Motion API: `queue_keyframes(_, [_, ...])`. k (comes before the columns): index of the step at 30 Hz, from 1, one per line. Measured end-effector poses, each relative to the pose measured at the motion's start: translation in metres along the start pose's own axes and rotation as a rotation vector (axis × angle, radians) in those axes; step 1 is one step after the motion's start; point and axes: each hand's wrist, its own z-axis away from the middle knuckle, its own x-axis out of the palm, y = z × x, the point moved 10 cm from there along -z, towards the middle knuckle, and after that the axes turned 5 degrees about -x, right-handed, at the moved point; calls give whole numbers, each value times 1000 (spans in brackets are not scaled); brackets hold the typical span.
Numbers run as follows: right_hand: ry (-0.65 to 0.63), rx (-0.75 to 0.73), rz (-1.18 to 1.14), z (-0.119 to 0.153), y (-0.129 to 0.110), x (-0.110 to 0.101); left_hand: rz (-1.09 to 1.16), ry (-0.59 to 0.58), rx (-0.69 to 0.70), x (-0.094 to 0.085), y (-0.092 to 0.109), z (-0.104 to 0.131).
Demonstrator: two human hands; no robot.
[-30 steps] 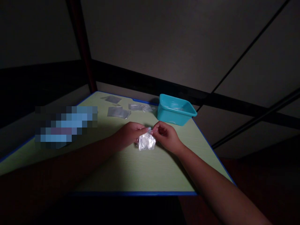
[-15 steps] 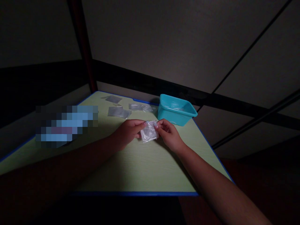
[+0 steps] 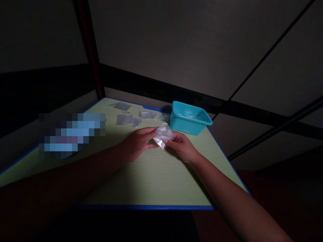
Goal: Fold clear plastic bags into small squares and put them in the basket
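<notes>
Between my two hands, above the table, is a small clear plastic bag (image 3: 164, 132), shiny and folded into a rough square. My left hand (image 3: 137, 143) pinches its left corner between thumb and fingers. On the opposite side my right hand (image 3: 183, 146) grips it, thumb pressed on the front near the lower edge. The bag is tilted, one corner pointing up. More flat clear plastic bags (image 3: 124, 119) lie beyond my left hand, and a longer crinkled one (image 3: 151, 115) rests behind my hands.
A turquoise plastic basket (image 3: 189, 125) stands at the table's far right, with something clear inside that I cannot make out. At the left sits a blurred-out bluish object (image 3: 73, 136). The pale table (image 3: 151, 181) has a blue edge, and a wall rises behind it.
The plastic bag has been turned in my hands, from nearly square-on to corner-up. My right thumb has shifted from its upper right corner down to its lower edge.
</notes>
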Motion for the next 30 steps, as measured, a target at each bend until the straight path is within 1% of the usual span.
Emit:
queue_keyframes(3, [-33,32,151,2,5,-1,-164,23,47,-5,4,-2])
queue_keyframes(5, [-60,56,289,5,8,-1,-354,61,81,-9,8,-3])
queue_keyframes(7, [-73,48,391,7,6,0,-561,130,151,-14,17,-3])
queue_keyframes(9, [-62,16,451,6,0,-1,-708,183,237,-15,27,-1])
queue_keyframes(11, [-24,-16,464,5,-6,-5,-766,194,264,-15,32,0])
queue_keyframes(13, [21,-31,428,4,-8,-10,-748,173,224,-14,28,0])
queue_keyframes(15, [54,-37,345,2,-7,-13,-675,151,171,-15,21,-2])
queue_keyframes(17, [81,-52,241,1,-6,-15,-555,128,129,-15,14,-3])
queue_keyframes(20, [116,-81,80,1,-7,-15,-318,100,45,-15,2,-5])
queue_keyframes(23, [128,-75,-28,1,-7,-12,-132,87,8,-15,-2,-6])
queue_keyframes(27, [93,-43,-30,1,-7,-7,-65,62,25,-14,-1,-6])
queue_keyframes(30, [54,-99,12,0,-12,-5,-64,53,20,-14,-2,-6])
